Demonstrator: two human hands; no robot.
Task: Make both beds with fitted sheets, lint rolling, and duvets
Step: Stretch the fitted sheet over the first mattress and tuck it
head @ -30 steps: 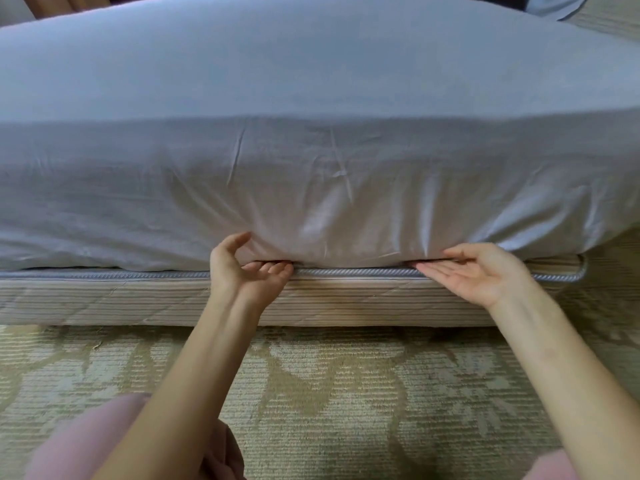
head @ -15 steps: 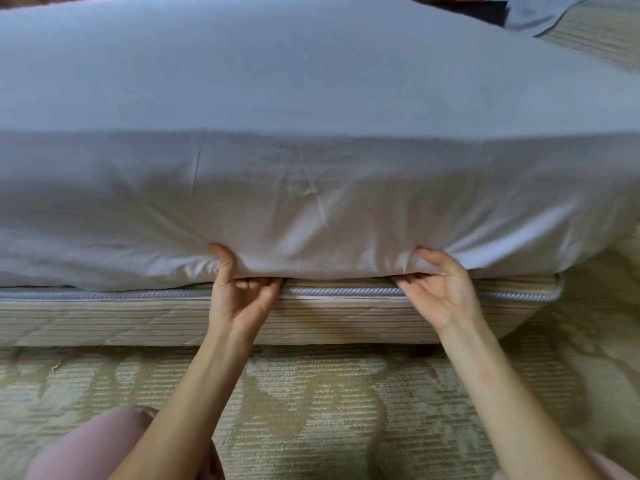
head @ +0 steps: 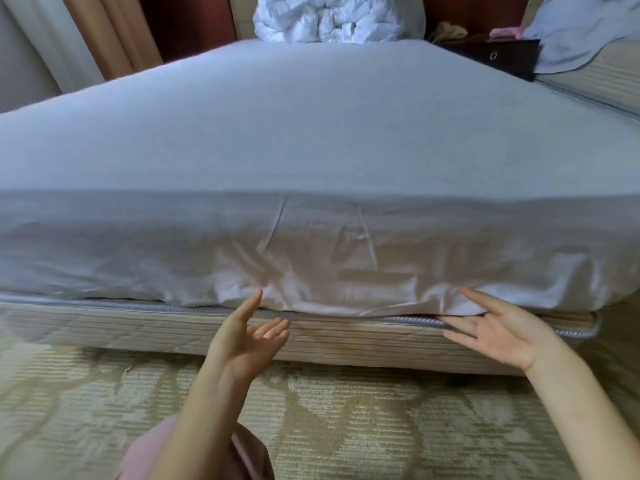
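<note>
head view: pale grey-blue fitted sheet point(head: 311, 133) covers the top and near side of the mattress on the bed straight ahead. its top face is smooth and taut; the side panel is creased, with a cluster of shiny wrinkles at the middle, and the lower hem hangs slightly baggy just above the beige striped quilted bed base point(head: 104, 327). left hand point(head: 246, 337) is open, palm up, fingers straight and loose, thumb tip at the hem, gripping nothing. right hand point(head: 502, 330) is also open, palm up, fingertips at the gap between hem and base; whether they go under the hem cannot be told. a rolled white duvet point(head: 332, 19) sits at the far end of the bed. a second grey sheet point(head: 581, 32) lies rumpled on the neighbouring bed at right, past a dark nightstand point(head: 502, 57). beige floral carpet point(head: 381, 427) lies below.
</note>
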